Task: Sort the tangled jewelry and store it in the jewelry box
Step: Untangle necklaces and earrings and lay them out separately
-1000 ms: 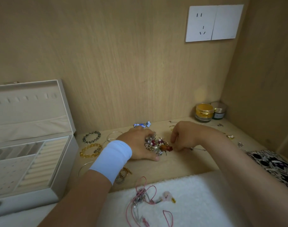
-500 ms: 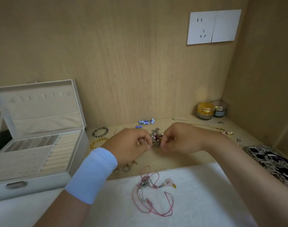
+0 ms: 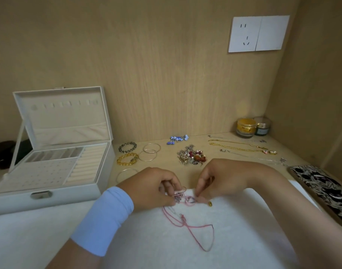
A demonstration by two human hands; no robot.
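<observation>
Having been drawn back from the charm cluster (image 3: 192,157) at twelve o'clock, the left hand (image 3: 154,188) and right hand (image 3: 224,179) are now set on the white towel (image 3: 244,239), each pinching the pink cord tangle (image 3: 188,201). Its unpicking is judged begun; the jewelry box (image 3: 49,202) stands open at ten o'clock.

jewelry box (image 3: 69,199) — white, lid up, left | pink cord tangle (image 3: 189,201) — near centre | charm cluster (image 3: 192,157) behind it

Wall socket (image 3: 258,33), gold jar (image 3: 246,127), dark jar (image 3: 262,126), patterned case (image 3: 321,187), white towel (image 3: 234,239)
</observation>
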